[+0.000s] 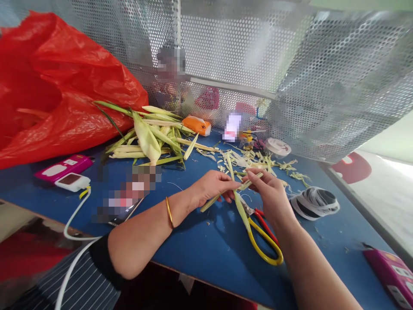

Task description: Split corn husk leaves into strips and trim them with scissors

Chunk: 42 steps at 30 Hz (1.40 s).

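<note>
Between my two hands, crossed strips of pale green corn husk hang above the blue table. My left hand pinches the crossing with thumb and fingers; a gold bangle circles its wrist. My right hand grips one end of a strip between thumb and fingers, close to the left fingertips. Below the hands lie scissors with one yellow and one red handle, their blades partly hidden by the husk. Small husk scraps are scattered just beyond my fingers.
A pile of corn husks lies beside a large red plastic bag at left. A spool of grey cord, a white tape roll, an orange packet and purple boxes surround the work. Perforated metal screen stands behind.
</note>
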Motion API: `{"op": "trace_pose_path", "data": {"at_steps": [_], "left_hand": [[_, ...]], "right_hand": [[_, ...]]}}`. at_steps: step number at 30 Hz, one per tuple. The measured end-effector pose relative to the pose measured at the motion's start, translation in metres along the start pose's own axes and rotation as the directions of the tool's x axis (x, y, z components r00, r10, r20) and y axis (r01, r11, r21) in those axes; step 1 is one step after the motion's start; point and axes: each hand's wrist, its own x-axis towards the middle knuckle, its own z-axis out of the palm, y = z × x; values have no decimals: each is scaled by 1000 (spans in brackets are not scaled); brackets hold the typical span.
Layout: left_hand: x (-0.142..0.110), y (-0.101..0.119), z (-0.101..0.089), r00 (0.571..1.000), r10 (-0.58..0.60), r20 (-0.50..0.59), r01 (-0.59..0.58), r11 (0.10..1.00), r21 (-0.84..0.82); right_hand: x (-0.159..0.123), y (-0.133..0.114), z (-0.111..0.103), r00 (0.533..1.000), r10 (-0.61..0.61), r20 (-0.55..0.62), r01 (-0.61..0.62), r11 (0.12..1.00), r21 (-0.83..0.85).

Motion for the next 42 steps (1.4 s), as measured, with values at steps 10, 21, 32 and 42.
{"op": "trace_pose_path", "data": {"at_steps": [10,21,32,42], "left_hand": [[1,-2,4,999,5,-38,-3,998,58],[-3,-3,4,996,13,89,-14,1000,9],[-1,-4,2,995,-15,104,24,996,-89],[1,1,-5,998,36,-50,-44,984,-171]], "right_hand": [[2,4,-3,968,232,91,-250,901,354],[-2,0,4,983,173,60,-183,905,385],[7,3,-6,996,62,-62,-48,977,208],[-1,1,-5,912,-67,404,236,893,-384]]}}
